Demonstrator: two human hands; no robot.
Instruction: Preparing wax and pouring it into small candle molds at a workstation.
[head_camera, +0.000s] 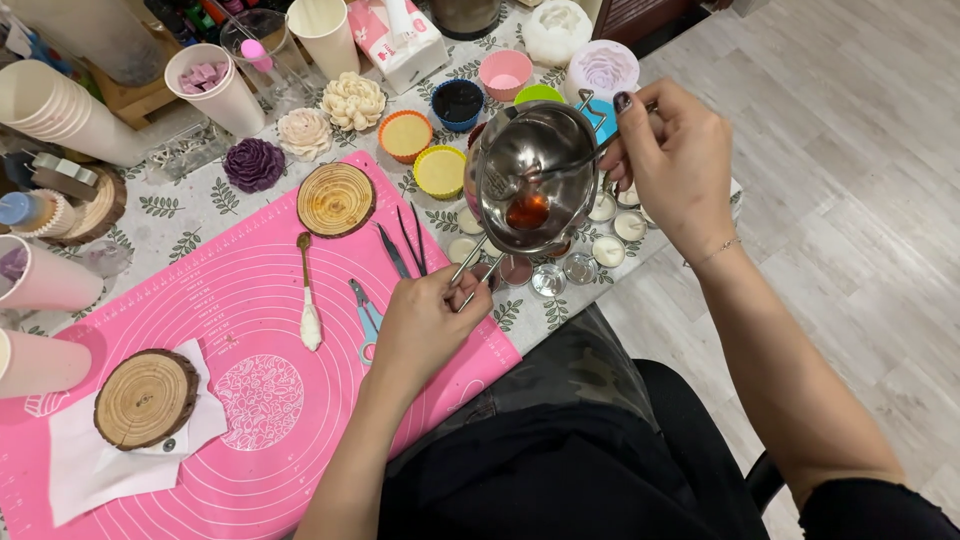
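Over the table edge, head view: my left hand (425, 325) is closed around the wire handle (470, 272) of a steel melting pot (532, 175), held tilted above a cluster of small round tins (580, 262). My right hand (672, 160) pinches a thin metal spoon (565, 168) whose bowl dips into a small pool of amber liquid (527, 210) at the pot's low side. I judge the pot thin-walled, rigid and light, likely warm, with a slick polished wall; the handle is the only sane hold. The liquid sloshes, so tilt matters. Pink mat (250, 400) lies just left, under tweezers (410, 245) and wood slices (336, 199).
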